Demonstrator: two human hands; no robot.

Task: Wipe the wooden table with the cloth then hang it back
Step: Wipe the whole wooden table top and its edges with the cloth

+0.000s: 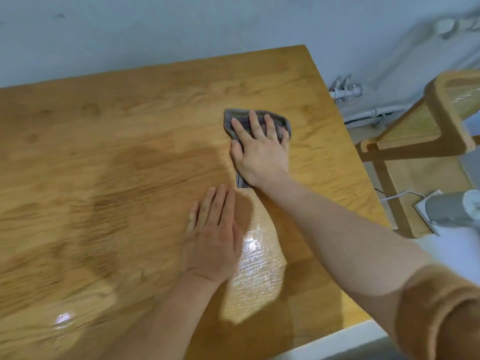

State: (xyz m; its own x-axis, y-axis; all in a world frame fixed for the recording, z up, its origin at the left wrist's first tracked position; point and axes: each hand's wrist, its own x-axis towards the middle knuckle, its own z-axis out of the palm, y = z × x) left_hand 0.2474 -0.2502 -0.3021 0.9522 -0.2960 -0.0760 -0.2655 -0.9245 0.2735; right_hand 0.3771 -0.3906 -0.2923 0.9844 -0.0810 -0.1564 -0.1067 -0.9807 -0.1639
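1. Your left hand [213,237] lies nearest you, at about six o'clock from the cloth. It rests palm down on the wooden table [104,157], fingers straight and close together, holding nothing. It looks like a brace for your lean.
2. A glossy streak just at three o'clock of that hand looks like damp film. Risk: if you load the left palm while reaching, it could skid on the wet wood.
3. Your right hand [259,149] sits farther out, at about twelve o'clock of the left. Its fingers are spread and pressed flat on the grey cloth [235,118], pinning it to the table.
4. The cloth is bunched under the palm, with one corner showing beyond the fingertips and a strip trailing by the wrist. Risk: a crumpled pad covers little wood and may leave streaks.
5. At three o'clock of the cloth the table edge is near, with a cane chair [426,126] beyond. Risk: a stroke that way could carry the cloth off the edge.
6. Wiping appears under way; no hanging place is visible.
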